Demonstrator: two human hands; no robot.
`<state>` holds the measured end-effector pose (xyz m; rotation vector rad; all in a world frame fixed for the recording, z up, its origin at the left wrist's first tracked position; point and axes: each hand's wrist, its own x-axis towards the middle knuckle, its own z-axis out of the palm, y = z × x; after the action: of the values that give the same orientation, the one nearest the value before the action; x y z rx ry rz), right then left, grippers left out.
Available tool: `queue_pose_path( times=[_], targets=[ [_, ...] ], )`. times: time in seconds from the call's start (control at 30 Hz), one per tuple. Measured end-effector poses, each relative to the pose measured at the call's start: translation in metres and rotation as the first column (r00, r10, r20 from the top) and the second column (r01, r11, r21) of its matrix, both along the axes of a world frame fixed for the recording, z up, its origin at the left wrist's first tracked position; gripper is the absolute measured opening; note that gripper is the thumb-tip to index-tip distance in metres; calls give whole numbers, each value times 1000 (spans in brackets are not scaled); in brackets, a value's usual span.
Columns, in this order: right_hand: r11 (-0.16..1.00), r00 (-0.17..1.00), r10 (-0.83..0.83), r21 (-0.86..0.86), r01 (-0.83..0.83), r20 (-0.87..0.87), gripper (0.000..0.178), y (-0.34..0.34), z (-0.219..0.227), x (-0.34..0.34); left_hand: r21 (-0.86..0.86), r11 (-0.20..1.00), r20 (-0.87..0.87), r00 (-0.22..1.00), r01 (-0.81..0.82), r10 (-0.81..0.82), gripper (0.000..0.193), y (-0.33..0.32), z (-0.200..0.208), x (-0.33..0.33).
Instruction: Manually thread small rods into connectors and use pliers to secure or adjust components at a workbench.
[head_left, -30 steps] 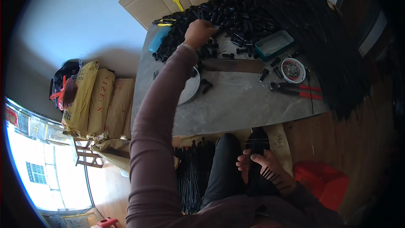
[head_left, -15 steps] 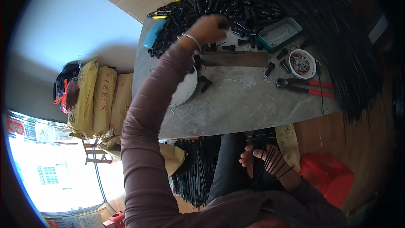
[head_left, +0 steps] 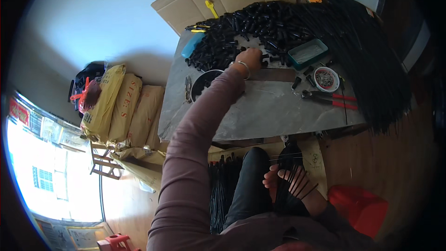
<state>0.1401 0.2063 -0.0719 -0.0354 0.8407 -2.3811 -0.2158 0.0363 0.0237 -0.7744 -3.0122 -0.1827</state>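
My left hand [head_left: 250,59], with a bangle at the wrist, reaches over the table [head_left: 283,123] to the near edge of a heap of short black tube-like pieces [head_left: 274,23]. Its fingers point away and down, and what they touch is hidden. A flat brown bar [head_left: 278,74] lies just below it. In my lap, my right hand [head_left: 299,183] is closed round several thin black rods [head_left: 291,181] that fan out past the fingers. Thin pale wires or needles stick out leftward near it.
Around the tabletop are a round pan [head_left: 204,78], a teal tray [head_left: 309,55] of needles, a bowl [head_left: 326,80] of small metal bits and red-handled cutters [head_left: 332,99]. Long black rods [head_left: 367,60] hang over the right edge. A red stool [head_left: 357,207] stands right; sacks [head_left: 125,107] are stacked left.
My left hand has come down and nearer to the brown bar. The whole view has shifted, showing more cardboard at the back. My right hand stays in my lap with the rods.
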Motion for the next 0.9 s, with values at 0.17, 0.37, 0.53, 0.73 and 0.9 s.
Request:
queue_pose_path(
  times=[0.17,0.37,0.53,0.73,0.9],
  targets=[
    [996,990,34,-86,-22,135,32,-4,3,4,-15,1000,-197,980,7,-10,21,1,-8,8],
    [990,974,-74,-105,98,213,26,3,29,5,277,952,-77,990,132,-114,21,4,48,74],
    [972,980,-197,135,193,16,24,4,23,10,545,836,406,851,67,-333,22,-22,31,193],
    [966,979,-172,174,189,-107,24,-5,38,23,641,709,724,538,-295,-431,26,-36,-36,320],
    [978,988,-119,162,134,-95,21,-23,35,27,500,-55,673,429,-864,-602,41,-28,-68,356]
  ],
)
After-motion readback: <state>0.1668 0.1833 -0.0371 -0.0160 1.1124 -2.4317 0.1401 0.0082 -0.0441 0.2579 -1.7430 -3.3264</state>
